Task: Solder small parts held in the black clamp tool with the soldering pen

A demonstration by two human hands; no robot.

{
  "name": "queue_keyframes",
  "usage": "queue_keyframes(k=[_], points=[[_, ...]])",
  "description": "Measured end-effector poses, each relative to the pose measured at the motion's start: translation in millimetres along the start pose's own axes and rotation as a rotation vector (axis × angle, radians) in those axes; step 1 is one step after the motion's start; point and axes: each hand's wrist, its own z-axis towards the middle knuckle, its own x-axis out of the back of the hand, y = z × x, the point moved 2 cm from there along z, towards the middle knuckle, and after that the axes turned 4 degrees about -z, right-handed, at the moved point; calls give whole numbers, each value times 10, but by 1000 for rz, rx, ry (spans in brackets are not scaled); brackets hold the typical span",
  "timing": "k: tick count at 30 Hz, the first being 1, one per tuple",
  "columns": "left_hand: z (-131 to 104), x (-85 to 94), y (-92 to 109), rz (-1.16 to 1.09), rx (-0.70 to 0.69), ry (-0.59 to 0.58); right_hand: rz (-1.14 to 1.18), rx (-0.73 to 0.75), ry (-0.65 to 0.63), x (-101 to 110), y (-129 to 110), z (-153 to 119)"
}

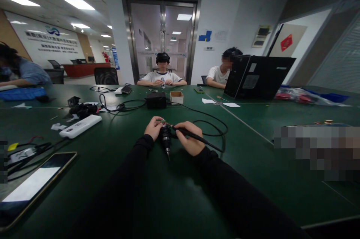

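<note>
My left hand is closed by the upper end of a black, ribbed, cylindrical tool, whose thin metal tip points toward me. At that upper end shows a small green and red part, too small to make out; the fingertips are on or beside it. My right hand grips a black, pen-like soldering iron, its front end pointing left at the top of the cylindrical tool. The iron's very tip is hard to see. A black cable loops on the table to the right of the hand.
Beyond my hands stand a black box and a small open carton. At left lie a white power strip, tangled cables and a phone. A black computer case stands back right. Several people sit around the green table.
</note>
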Motion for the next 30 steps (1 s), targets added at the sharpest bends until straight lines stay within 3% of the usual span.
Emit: queue_keyframes(k=[30], points=[[8,3,-10,-7,-25,28,-25,7,-26,-33,35,-38]])
